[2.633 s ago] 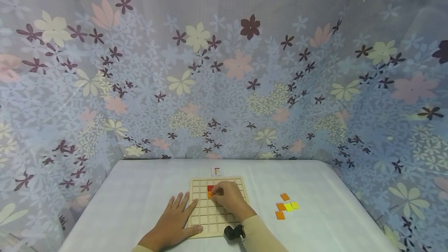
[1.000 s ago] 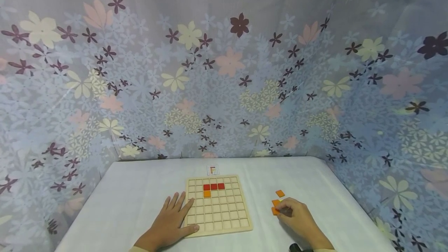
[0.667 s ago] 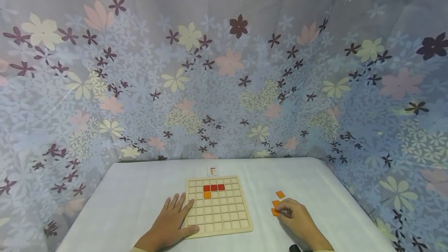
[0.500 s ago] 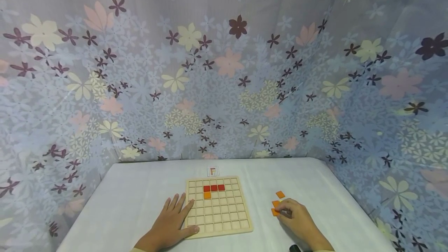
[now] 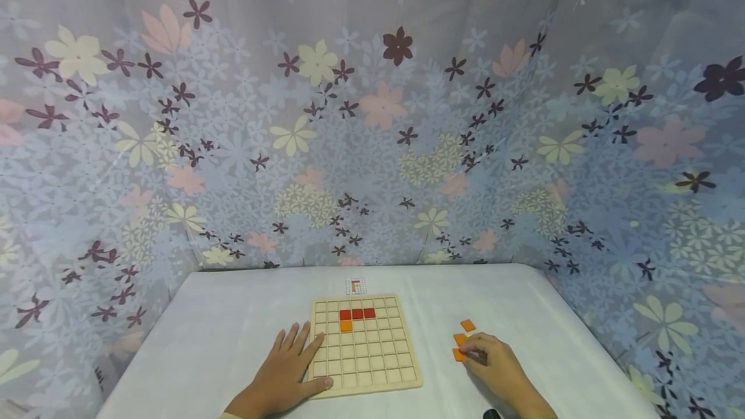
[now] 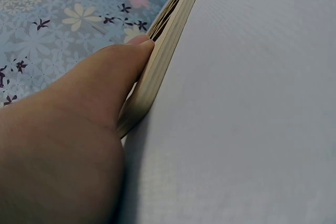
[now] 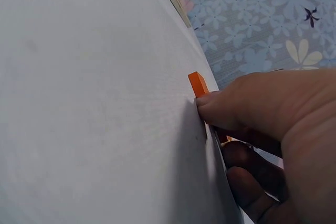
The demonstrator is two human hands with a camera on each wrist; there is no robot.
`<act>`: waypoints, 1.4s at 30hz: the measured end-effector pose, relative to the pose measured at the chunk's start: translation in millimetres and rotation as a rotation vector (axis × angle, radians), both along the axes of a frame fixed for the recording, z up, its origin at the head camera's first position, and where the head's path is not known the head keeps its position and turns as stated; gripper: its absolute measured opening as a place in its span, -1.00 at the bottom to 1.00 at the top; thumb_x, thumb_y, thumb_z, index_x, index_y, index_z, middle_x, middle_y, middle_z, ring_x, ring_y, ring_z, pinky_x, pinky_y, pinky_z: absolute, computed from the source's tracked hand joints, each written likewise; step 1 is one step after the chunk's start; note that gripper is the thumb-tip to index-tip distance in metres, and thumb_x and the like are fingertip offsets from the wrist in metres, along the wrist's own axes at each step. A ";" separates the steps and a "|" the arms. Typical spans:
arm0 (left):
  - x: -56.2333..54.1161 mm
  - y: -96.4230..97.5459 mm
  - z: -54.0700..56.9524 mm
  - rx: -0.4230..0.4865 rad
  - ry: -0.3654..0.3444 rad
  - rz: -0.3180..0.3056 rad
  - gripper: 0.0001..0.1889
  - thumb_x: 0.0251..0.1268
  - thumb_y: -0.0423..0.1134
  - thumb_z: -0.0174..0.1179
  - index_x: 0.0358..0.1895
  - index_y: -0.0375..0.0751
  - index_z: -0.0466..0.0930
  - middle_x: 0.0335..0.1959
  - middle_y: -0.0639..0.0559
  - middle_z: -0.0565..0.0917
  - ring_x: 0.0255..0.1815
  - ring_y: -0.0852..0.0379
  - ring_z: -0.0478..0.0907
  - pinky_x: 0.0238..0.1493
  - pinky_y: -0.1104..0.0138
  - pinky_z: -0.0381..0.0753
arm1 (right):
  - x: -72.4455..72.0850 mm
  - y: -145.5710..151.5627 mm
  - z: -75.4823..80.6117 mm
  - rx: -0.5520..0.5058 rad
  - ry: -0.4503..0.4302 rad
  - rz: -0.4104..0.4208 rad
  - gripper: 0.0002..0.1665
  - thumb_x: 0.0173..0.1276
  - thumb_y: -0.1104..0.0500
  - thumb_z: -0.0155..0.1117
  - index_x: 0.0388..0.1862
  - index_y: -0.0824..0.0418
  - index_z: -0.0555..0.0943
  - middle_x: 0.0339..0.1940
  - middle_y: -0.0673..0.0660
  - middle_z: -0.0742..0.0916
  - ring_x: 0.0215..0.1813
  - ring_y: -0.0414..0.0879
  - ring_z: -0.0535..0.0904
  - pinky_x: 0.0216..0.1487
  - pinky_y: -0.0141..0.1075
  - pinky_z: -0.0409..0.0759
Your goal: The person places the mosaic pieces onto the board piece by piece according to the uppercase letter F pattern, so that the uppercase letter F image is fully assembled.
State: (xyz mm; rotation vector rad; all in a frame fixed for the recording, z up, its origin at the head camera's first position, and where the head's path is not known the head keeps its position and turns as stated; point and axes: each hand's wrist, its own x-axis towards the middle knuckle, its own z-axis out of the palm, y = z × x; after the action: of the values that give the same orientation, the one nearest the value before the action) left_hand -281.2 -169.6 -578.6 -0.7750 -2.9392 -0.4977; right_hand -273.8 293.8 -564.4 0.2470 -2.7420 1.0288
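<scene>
A wooden grid board (image 5: 367, 354) lies on the white table. My left hand (image 5: 282, 367) rests along its left edge with fingers spread, its thumb on the near corner; the left wrist view shows that thumb (image 6: 139, 51) over the rim. Three red tiles (image 5: 357, 313) sit in a row on the board, with one orange tile below the leftmost. To the right, my right hand (image 5: 495, 364) pinches the nearest loose orange tile (image 5: 458, 354) at the tabletop. In the right wrist view the thumb covers part of this orange tile (image 7: 197, 81); the fingers curl beneath.
Two more orange tiles, one farther back (image 5: 468, 325) and one in the middle (image 5: 459, 339), lie by my right hand. A sliver of yellow shows behind the fingers. A small printed pattern card (image 5: 356, 286) lies beyond the board. Flowered cloth (image 5: 372, 147) hangs behind the table.
My right hand has left the board and come to the loose tiles on the right, where it has stayed for the last second. My left hand has kept its place on the board.
</scene>
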 end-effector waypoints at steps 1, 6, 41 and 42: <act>0.1 -0.1 -0.3 -0.002 -0.002 0.001 0.04 0.39 0.60 -0.10 0.62 -0.17 0.33 0.66 -0.36 0.09 0.65 -0.42 -0.09 0.52 -0.33 -0.19 | 0.0 -0.1 -0.1 0.001 0.000 0.001 -0.69 0.18 0.38 0.64 -0.26 -0.02 0.80 -0.14 -0.17 0.73 0.04 -0.06 0.67 0.09 -0.19 0.66; 0.6 0.1 -1.9 -0.002 0.007 0.000 0.03 0.39 0.60 -0.09 0.62 -0.16 0.33 0.65 -0.36 0.10 0.65 -0.42 -0.07 0.52 -0.33 -0.17 | 0.3 -1.8 0.8 0.022 0.000 -0.010 -0.70 0.17 0.37 0.65 -0.27 -0.02 0.81 -0.17 -0.19 0.72 0.00 -0.10 0.66 0.01 -0.22 0.67; -4.5 -3.0 -10.6 0.014 0.044 -0.008 0.02 0.37 0.61 -0.07 0.63 -0.11 0.33 0.66 -0.31 0.10 0.66 -0.36 -0.08 0.52 -0.31 -0.18 | -4.8 -25.7 8.0 -0.079 0.054 0.128 -0.83 0.29 0.27 0.59 -0.21 0.06 0.78 -0.13 -0.13 0.74 -0.01 -0.10 0.72 0.06 -0.32 0.67; -5.2 -3.4 -13.0 0.012 0.046 -0.007 0.03 0.36 0.62 -0.09 0.64 -0.09 0.32 0.67 -0.30 0.08 0.66 -0.35 -0.09 0.53 -0.31 -0.19 | -5.8 -27.3 9.2 -0.082 0.063 0.146 -0.83 0.30 0.28 0.58 -0.20 0.08 0.78 -0.14 -0.13 0.74 -0.03 -0.12 0.72 0.06 -0.30 0.67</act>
State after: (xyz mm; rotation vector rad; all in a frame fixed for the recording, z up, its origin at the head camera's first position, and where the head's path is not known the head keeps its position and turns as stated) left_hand -286.4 -173.0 -591.7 -0.7843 -2.8893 -0.4907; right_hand -279.6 266.5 -555.2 0.4646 -2.6509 1.1472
